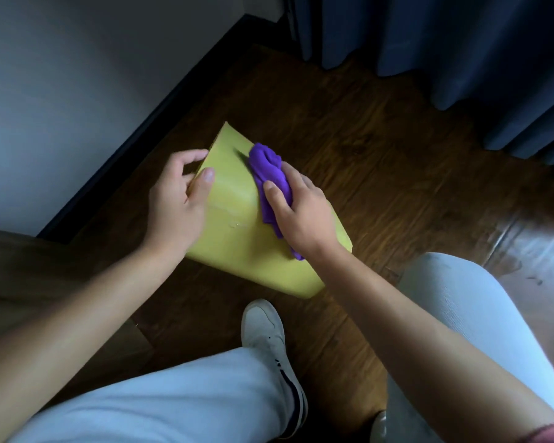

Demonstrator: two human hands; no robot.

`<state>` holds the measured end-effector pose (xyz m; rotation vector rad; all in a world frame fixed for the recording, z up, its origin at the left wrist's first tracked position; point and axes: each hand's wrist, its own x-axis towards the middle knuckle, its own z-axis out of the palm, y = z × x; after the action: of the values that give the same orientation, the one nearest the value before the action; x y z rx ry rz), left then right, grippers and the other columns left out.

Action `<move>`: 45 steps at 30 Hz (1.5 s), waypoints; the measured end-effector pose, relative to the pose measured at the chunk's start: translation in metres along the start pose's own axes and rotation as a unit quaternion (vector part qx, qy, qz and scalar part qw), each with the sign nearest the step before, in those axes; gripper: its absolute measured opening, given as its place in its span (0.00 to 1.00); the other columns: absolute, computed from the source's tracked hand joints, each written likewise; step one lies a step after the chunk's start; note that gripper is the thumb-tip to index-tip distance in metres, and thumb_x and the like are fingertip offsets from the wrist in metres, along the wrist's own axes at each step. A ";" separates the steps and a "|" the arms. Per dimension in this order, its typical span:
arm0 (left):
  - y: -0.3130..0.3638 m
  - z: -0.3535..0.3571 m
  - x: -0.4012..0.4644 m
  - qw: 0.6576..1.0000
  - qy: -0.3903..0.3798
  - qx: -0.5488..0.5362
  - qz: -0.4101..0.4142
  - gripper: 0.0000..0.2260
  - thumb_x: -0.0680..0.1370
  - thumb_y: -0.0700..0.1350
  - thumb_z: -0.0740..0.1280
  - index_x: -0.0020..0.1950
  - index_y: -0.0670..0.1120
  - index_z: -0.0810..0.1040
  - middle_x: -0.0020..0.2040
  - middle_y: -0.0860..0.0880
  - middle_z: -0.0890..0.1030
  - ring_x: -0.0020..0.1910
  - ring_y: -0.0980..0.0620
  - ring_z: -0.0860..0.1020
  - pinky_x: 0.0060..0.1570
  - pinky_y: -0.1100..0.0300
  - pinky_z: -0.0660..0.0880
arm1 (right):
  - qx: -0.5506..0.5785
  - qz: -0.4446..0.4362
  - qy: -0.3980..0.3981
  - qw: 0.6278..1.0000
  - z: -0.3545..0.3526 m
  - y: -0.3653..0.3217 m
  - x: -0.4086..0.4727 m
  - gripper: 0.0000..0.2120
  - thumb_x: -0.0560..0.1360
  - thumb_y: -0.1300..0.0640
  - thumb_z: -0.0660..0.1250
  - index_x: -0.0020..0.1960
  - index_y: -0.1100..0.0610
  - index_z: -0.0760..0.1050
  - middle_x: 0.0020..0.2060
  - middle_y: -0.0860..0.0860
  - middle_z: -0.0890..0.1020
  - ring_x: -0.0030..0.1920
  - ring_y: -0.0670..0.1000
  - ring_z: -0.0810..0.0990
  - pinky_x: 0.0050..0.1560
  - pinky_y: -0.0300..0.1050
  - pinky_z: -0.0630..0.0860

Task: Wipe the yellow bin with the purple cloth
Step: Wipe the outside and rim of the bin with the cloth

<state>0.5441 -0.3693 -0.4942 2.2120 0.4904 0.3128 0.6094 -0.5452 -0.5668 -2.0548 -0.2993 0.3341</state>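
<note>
The yellow bin (pixel 237 219) lies tilted on its side on the dark wooden floor, one flat side facing up. My left hand (pixel 179 196) grips its far left edge, thumb on the top face and fingers curled round the side. My right hand (pixel 301 212) presses a bunched purple cloth (pixel 269 174) against the bin's upper right part. The cloth sticks out ahead of my fingers and trails under my palm toward the wrist. The bin's opening is hidden from view.
A grey wall with a dark skirting board (pixel 160 113) runs along the left. Blue curtains (pixel 445 49) hang at the back right. My knees in light trousers and a white shoe (pixel 266 334) are just below the bin. A brown surface (pixel 29 282) sits at the left.
</note>
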 end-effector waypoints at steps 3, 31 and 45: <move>-0.002 -0.005 0.001 1.000 0.010 -0.007 -0.015 0.13 0.85 0.47 0.65 0.70 0.50 0.74 0.60 0.46 0.83 0.56 0.57 0.83 0.50 0.68 0.78 | -0.031 0.045 0.007 0.998 -0.006 0.033 -0.010 0.28 0.82 0.36 0.54 0.78 0.46 0.66 0.72 0.50 0.77 0.69 0.56 0.75 0.68 0.57 0.74; 0.010 -0.004 -0.002 0.996 -0.073 0.033 0.032 0.16 0.83 0.52 0.66 0.71 0.55 0.74 0.50 0.46 0.86 0.42 0.41 0.85 0.37 0.40 0.83 | 0.065 0.167 -0.096 0.979 -0.063 0.080 0.028 0.24 0.83 0.46 0.65 0.77 0.39 0.65 0.65 0.47 0.71 0.57 0.51 0.77 0.51 0.44 0.79; -0.014 -0.015 0.017 0.990 0.038 -0.052 -0.128 0.13 0.84 0.50 0.66 0.69 0.57 0.77 0.62 0.49 0.83 0.61 0.52 0.82 0.63 0.46 0.79 | -0.102 0.092 -0.058 0.989 -0.070 0.066 -0.002 0.26 0.79 0.49 0.67 0.76 0.44 0.68 0.59 0.50 0.78 0.52 0.51 0.77 0.50 0.48 0.76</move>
<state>0.5504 -0.3433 -0.4950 2.0131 0.7752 0.2802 0.6371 -0.6336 -0.5912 -2.2757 -0.2227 0.5567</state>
